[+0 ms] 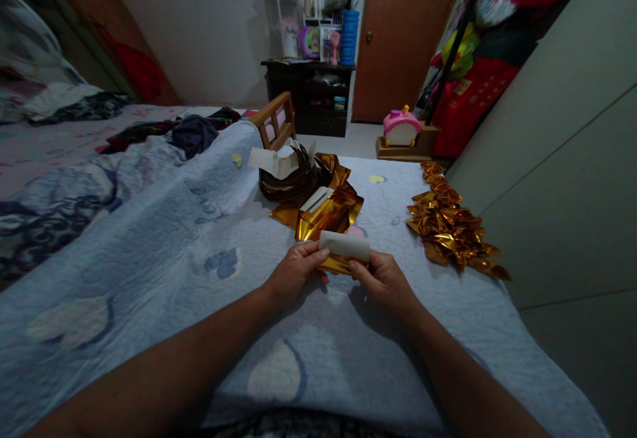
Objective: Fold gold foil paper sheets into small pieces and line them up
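Observation:
A small sheet of gold foil paper [342, 252], white on its back, is held above the blue quilt [199, 239]. My left hand [294, 271] pinches its left edge and my right hand [382, 279] pinches its right edge, fingers closed on it. Just beyond the hands lies a loose stack of flat gold foil sheets [326, 212]. To the right, a row of several folded gold paper pieces [450, 229] stretches along the quilt.
A dark round basket [288, 182] with white paper in it sits behind the sheets. A wooden chair back [275, 123], a dark shelf unit [311, 96], a brown door [403, 33] and a pink toy [401, 127] stand beyond. A pale wall [562, 159] runs along the right.

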Demonstrator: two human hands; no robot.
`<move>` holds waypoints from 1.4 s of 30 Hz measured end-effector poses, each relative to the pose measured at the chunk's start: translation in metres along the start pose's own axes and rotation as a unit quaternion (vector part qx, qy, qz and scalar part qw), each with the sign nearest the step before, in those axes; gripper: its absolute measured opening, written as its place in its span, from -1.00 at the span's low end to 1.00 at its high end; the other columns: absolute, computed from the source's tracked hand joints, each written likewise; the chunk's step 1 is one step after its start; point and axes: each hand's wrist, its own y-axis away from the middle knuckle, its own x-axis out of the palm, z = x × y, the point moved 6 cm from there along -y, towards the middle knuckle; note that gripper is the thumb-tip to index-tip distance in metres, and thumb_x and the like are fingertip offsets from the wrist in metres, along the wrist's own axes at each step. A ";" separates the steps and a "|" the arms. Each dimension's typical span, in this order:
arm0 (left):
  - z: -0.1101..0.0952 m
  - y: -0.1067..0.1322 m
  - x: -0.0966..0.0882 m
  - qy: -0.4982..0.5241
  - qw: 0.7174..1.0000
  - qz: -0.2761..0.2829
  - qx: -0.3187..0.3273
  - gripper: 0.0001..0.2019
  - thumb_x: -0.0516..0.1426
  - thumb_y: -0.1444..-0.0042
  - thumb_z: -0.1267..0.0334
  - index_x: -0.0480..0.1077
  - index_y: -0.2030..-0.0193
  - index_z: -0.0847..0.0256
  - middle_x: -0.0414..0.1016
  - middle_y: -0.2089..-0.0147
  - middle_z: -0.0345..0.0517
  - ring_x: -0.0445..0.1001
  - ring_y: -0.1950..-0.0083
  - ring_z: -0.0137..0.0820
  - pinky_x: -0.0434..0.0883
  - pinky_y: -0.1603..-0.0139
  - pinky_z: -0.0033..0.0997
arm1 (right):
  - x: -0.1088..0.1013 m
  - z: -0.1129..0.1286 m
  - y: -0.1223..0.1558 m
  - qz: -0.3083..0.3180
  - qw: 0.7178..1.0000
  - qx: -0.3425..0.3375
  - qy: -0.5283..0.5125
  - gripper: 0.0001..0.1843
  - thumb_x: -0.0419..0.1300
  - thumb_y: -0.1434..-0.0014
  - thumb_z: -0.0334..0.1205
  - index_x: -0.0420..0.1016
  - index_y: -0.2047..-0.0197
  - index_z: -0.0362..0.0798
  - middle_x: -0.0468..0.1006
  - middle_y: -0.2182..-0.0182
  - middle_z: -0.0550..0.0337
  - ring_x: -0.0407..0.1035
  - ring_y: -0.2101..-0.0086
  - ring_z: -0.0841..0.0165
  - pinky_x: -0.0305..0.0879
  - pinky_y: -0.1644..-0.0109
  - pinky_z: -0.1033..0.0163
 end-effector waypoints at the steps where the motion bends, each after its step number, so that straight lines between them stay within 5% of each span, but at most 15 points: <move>1: 0.000 0.000 0.000 0.000 1.000 0.000 0.000 -0.60 0.32 -0.09 0.02 0.60 0.08 0.31 0.63 0.22 0.02 0.52 0.34 -0.40 0.48 0.47 -0.53 | 0.000 -0.001 0.000 -0.001 1.000 0.003 0.001 -0.66 0.10 -0.24 -0.15 0.59 0.10 -0.17 0.55 0.42 0.15 0.34 0.45 0.38 0.27 0.37 0.29; 15: -0.004 0.001 0.000 -0.044 0.999 0.008 0.013 -0.60 0.36 -0.06 0.06 0.59 0.04 0.29 0.60 0.22 -0.03 0.46 0.34 -0.44 0.43 0.41 -0.53 | -0.002 0.000 0.000 -0.014 0.999 -0.012 0.036 -0.68 0.08 -0.23 -0.18 0.60 0.16 -0.19 0.48 0.47 0.19 0.27 0.48 0.40 0.20 0.39 0.30; 29: 0.000 -0.001 -0.002 -0.019 0.999 0.016 0.031 -0.61 0.40 -0.02 0.10 0.60 0.08 0.31 0.60 0.25 -0.05 0.50 0.27 -0.36 0.40 0.13 -0.36 | -0.002 0.004 0.001 -0.022 0.999 -0.018 0.022 -0.67 0.10 -0.23 -0.21 0.61 0.10 -0.18 0.52 0.45 0.18 0.34 0.45 0.37 0.24 0.37 0.29; 42: 0.000 -0.003 -0.004 -0.053 0.998 0.020 0.032 -0.67 0.37 -0.05 0.10 0.60 0.14 0.30 0.52 0.35 -0.13 0.34 0.40 -0.48 0.28 0.33 -0.47 | -0.003 0.012 0.003 -0.043 0.996 -0.059 0.058 -0.75 0.13 -0.20 -0.25 0.60 0.17 -0.15 0.42 0.54 0.26 0.21 0.54 0.44 0.14 0.46 0.33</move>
